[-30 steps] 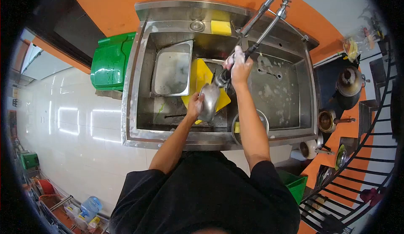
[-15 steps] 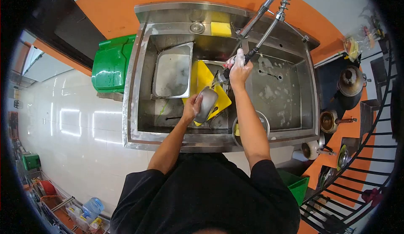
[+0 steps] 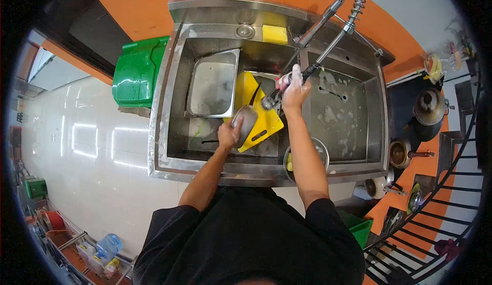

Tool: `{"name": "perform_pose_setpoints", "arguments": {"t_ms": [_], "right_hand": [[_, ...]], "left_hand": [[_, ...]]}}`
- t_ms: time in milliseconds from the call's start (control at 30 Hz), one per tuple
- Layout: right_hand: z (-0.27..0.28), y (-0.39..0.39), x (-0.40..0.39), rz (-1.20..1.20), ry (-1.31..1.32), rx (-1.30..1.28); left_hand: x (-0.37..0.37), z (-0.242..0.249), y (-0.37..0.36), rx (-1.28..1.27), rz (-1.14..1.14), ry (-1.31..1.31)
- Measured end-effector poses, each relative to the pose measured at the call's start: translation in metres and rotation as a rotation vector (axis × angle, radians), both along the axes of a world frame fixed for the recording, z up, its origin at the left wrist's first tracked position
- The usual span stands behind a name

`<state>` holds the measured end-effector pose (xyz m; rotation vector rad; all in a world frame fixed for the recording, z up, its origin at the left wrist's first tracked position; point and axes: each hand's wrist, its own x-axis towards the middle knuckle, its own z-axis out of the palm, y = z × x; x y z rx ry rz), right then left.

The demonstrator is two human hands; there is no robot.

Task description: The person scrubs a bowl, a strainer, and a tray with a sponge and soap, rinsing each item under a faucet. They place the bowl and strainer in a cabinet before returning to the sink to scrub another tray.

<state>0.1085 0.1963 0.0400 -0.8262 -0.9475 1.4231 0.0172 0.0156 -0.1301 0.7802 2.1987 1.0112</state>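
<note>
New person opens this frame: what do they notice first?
Probably the yellow cutting board, lying angled in the left basin of the steel sink, partly hidden by a metal bowl. Next, likely the spring-coil faucet arching over the sink's back, then the green bin beside its left side.

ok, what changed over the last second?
The left hand drew the metal bowl leftward, away from the spray head, baring more of the yellow board. Nothing newly held or let go; the right hand still holds the spray head. Metal pan and yellow sponge stayed put.
</note>
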Motion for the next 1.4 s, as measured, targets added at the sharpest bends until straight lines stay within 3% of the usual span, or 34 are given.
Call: {"name": "perform_pose_setpoints", "arguments": {"t_ms": [33,100,133,200,233,300,333,467,533,633,767,833,933,1000,1033,1067,1133,1167,1333,1400], "right_hand": [[0.005,-0.009,0.0,0.1,0.081,-0.093],[0.008,-0.021,0.001,0.152,0.09,-0.147],[0.008,-0.024,0.0,0.192,0.095,-0.152],[0.006,-0.022,0.006,0.298,0.091,-0.149],[0.006,-0.019,0.007,0.301,0.081,-0.15],[0.012,-0.012,0.008,0.204,-0.142,-0.022],[0.007,-0.004,0.012,0.232,-0.135,-0.065],[-0.013,0.0,0.023,0.189,-0.326,-0.148],[-0.021,-0.006,0.023,0.175,-0.27,-0.176],[-0.015,-0.021,0.013,0.134,-0.239,-0.189],[-0.014,-0.018,0.012,0.156,-0.111,-0.066],[-0.013,-0.016,0.011,0.1,-0.129,0.04],[-0.025,-0.017,0.014,0.063,-0.096,0.055],[-0.025,-0.018,0.018,0.034,-0.083,0.036],[-0.024,-0.017,0.019,0.038,-0.089,0.037],[-0.024,-0.015,0.019,0.031,-0.077,0.022],[-0.026,-0.017,0.021,0.022,-0.068,-0.002],[-0.027,-0.014,0.021,0.065,-0.076,-0.014],[-0.01,-0.024,0.016,0.238,-0.02,-0.184],[-0.002,-0.034,0.012,0.269,-0.004,-0.21]], "left_hand": [[0.003,0.0,0.001,-0.003,0.005,-0.006],[0.006,-0.006,0.004,0.078,-0.337,0.062],[0.012,-0.01,0.007,0.076,-0.329,0.058],[0.032,-0.006,0.015,0.116,-0.652,-0.052],[0.039,-0.004,0.016,0.121,-0.647,-0.061],[0.052,0.002,0.017,0.0,-0.89,0.143],[0.054,0.004,0.017,-0.031,-0.992,0.165],[0.056,-0.028,0.013,0.02,-1.063,0.201],[0.052,-0.033,0.017,-0.1,-1.113,0.183],[0.05,-0.074,0.018,-0.033,-1.115,0.133],[0.057,-0.08,0.019,0.083,-0.918,-0.013],[0.066,-0.086,0.027,0.083,-0.926,0.049],[0.071,-0.09,0.038,0.151,-0.745,0.042],[0.058,-0.102,0.046,0.295,-0.392,-0.701],[0.054,-0.112,0.04,0.295,-0.217,-0.534],[0.031,-0.027,0.034,-0.252,-0.069,-0.187],[0.036,-0.052,0.025,-0.417,0.486,0.396],[0.033,-0.068,0.021,-0.416,0.49,0.396],[0.002,-0.136,0.007,-0.381,0.179,-0.713],[0.009,-0.131,0.005,-0.273,0.09,-0.758]]}}
